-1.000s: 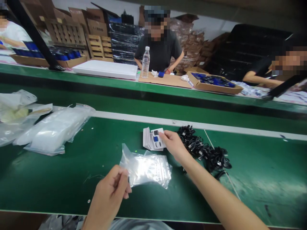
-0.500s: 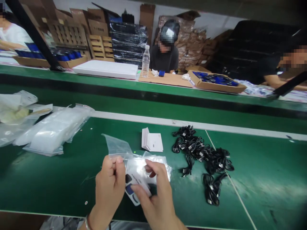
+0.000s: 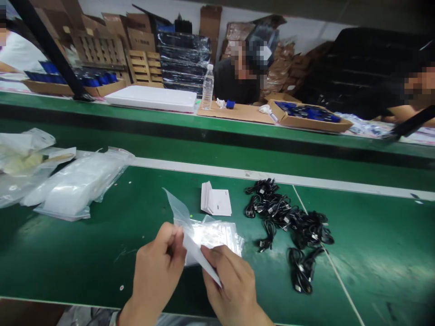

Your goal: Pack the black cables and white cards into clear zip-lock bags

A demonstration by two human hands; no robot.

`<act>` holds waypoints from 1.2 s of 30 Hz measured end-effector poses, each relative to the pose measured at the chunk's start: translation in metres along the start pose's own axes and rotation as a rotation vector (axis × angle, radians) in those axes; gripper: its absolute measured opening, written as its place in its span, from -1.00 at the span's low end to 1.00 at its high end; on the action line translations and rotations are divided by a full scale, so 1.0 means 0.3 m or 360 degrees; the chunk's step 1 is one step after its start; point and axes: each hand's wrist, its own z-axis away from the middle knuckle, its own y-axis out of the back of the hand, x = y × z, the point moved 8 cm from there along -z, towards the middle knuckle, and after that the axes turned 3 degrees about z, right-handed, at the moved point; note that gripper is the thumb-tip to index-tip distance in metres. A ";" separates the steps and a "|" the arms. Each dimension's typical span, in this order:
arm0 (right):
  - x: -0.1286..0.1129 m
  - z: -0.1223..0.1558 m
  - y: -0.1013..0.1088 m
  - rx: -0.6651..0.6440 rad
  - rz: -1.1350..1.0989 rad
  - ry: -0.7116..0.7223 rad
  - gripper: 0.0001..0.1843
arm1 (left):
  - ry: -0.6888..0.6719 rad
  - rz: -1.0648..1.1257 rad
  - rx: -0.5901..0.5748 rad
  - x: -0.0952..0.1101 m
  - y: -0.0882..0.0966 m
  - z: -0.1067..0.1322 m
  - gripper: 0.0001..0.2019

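Observation:
My left hand (image 3: 161,262) pinches a clear plastic bag (image 3: 178,209), whose free end stands up toward the far side. My right hand (image 3: 231,280) grips a thin white printed leaflet (image 3: 201,259) between thumb and fingers. The leaflet is tilted, nearly edge-on, with its far end at the bag; whether it is inside the bag I cannot tell. Just beyond my hands, several clear bags (image 3: 220,235) lie flat in a pile. A stack of white leaflets (image 3: 220,202) stands behind that pile, partly fanned.
Bundled black cables (image 3: 285,213) lie at the right on the green table (image 3: 84,258). Packs of clear bags (image 3: 78,181) sit at the left. Across a raised ledge are a water bottle (image 3: 207,88), a carton of blue items (image 3: 309,115) and co-workers.
My right hand has closed on the leaflet and turned it from its printed face to nearly edge-on. My left hand, with the bag, has shifted slightly right. The co-worker opposite has leaned right.

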 end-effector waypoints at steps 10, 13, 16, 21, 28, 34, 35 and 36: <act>0.079 0.009 -0.078 -0.0808 -0.0060 -0.0648 -0.85 | -0.0490 -0.0170 -0.0329 0.114 -0.083 0.068 -0.73; 0.065 0.003 -0.051 -0.0890 -0.0434 -0.0707 -0.84 | -0.0466 -0.0187 -0.0335 0.110 -0.068 0.070 -0.80; 0.100 -0.005 -0.013 -0.0628 -0.0366 -0.0785 -0.89 | -0.0494 -0.0056 -0.0316 0.122 -0.046 0.075 -0.86; 0.161 0.014 -0.050 -0.0268 -0.0563 -0.0962 -0.73 | -0.0538 0.0288 -0.0429 0.163 -0.050 0.101 -0.87; 0.190 0.016 0.006 -0.0795 -0.0735 -0.0959 -0.86 | -0.0518 0.0309 -0.0528 0.150 -0.078 0.097 -0.87; 0.450 0.064 0.295 -0.0499 0.0878 -0.1355 -0.64 | -0.0294 0.0280 -0.0599 0.114 -0.131 0.085 -0.88; 0.461 0.069 0.278 -0.0536 0.0823 -0.1323 -0.67 | -0.0288 0.0266 -0.0596 0.115 -0.137 0.084 -0.88; 0.462 0.072 0.253 -0.0574 0.0738 -0.1273 -0.71 | -0.0284 0.0250 -0.0595 0.117 -0.143 0.082 -0.89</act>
